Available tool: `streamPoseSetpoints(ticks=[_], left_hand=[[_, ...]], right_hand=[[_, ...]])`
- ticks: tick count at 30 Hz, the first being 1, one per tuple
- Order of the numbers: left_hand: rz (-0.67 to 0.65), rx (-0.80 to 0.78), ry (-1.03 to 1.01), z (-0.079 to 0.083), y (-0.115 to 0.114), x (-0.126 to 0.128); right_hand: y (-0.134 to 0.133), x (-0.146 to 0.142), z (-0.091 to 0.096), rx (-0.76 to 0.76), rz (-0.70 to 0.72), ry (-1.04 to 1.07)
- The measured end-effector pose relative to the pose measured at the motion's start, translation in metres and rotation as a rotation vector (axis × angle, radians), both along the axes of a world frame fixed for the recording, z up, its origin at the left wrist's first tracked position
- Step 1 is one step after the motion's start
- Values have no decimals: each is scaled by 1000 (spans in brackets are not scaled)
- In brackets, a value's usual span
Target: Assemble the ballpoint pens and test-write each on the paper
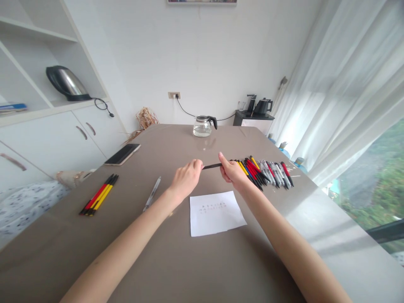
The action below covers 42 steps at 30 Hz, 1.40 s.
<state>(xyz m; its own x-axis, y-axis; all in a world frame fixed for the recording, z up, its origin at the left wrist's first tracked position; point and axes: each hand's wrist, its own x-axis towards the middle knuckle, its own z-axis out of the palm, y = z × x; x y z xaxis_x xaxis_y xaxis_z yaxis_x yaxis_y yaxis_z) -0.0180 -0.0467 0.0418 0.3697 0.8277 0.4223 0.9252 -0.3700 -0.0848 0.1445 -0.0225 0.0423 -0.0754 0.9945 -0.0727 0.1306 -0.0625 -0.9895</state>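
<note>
A thin black pen (212, 166) is held level above the table, one end in each of my hands. My left hand (187, 176) is closed round its left end, fingers curled. My right hand (232, 170) grips the other end, thumb pointing up. Below them lies a white sheet of paper (217, 223) with a few lines of writing. A clear pen (152, 194) rests left of my left forearm. Just beyond my right hand, many red, yellow, clear and black pens (257, 170) lie in a row, partly hidden by that hand.
At the left of the brown table (164, 256) lie several red and yellow pens (100, 195) and a phone (123, 154). A glass pot (202, 127) stands at the far edge. A kettle (67, 83) sits on the left shelf. White curtains (341, 75) hang at right.
</note>
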Motion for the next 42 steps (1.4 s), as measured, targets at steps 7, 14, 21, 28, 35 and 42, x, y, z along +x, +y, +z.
streamPoseSetpoints(ticks=[7, 14, 21, 28, 35, 42], left_hand=[[-6, -66, 14, -3, 0, 1], [-118, -226, -93, 4, 2, -4], [-301, -536, -477, 8, 7, -13], [-306, -696, -459, 16, 5, -15], [-97, 92, 38, 0, -5, 1], [-157, -138, -233, 7, -8, 6]], right_hand=[[3, 2, -9, 99, -103, -9], [5, 0, -8, 244, -85, -50], [2, 1, -9, 368, -78, -147], [-4, -8, -10, 398, -83, -40], [-6, -24, -9, -165, 156, 274], [-7, -2, 10, 0, 340, 152]])
